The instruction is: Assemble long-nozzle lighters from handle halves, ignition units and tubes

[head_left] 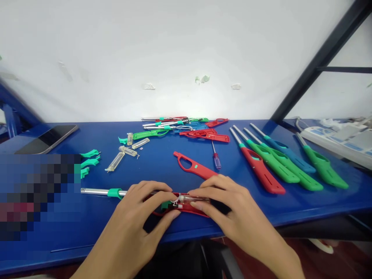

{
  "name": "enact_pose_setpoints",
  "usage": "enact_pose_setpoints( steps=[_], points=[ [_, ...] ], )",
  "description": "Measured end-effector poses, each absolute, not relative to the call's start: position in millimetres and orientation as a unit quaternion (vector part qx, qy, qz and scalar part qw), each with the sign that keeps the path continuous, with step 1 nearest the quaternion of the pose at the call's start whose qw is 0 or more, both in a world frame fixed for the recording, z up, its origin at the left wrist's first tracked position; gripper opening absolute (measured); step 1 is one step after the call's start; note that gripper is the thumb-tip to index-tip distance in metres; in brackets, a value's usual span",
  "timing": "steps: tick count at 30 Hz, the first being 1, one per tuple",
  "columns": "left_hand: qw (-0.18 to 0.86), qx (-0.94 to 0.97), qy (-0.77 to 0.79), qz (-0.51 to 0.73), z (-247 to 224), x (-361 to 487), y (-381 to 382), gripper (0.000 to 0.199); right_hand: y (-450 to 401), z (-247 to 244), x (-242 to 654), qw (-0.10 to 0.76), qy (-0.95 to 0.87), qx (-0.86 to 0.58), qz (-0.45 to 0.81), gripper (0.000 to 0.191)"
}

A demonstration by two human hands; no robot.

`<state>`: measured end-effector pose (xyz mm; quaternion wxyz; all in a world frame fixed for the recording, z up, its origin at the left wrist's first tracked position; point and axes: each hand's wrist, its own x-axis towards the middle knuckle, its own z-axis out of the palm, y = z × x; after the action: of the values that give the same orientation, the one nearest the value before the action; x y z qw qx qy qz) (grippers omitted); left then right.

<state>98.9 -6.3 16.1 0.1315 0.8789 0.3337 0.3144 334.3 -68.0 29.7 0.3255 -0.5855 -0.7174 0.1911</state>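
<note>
A red lighter half-shell (195, 209) lies open near the table's front edge, between my hands. From its left end runs a metal tube (95, 191) with a green collar (115, 193). My left hand (139, 221) grips the shell's middle, fingers on the far side and thumb on the near side, by a green and black part. My right hand (232, 201) has its fingers and thumb on a clear fuel tank (190, 198) that sits in the shell, partly covered by the fingers. Just beyond lies another red half-shell (203, 170), face down, partly behind my right hand.
Several closed lighters (261, 170) lie at the right, near a white power strip (334, 139). A purple-handled screwdriver (216, 161) rests mid-table. Loose clear tanks (116, 161), green triggers (90, 162) and a phone (48, 138) are leftward. Lighter parts (203, 135) pile by the wall.
</note>
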Motion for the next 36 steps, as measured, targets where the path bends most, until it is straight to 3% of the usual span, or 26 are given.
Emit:
enact_pose_setpoints(
  steps=[36],
  points=[
    [0.151,0.878,0.333,0.310,16.9,100.2,-9.2,0.017,-67.6,26.3,334.9,0.325,-0.753,-0.560,0.114,0.027]
  ],
)
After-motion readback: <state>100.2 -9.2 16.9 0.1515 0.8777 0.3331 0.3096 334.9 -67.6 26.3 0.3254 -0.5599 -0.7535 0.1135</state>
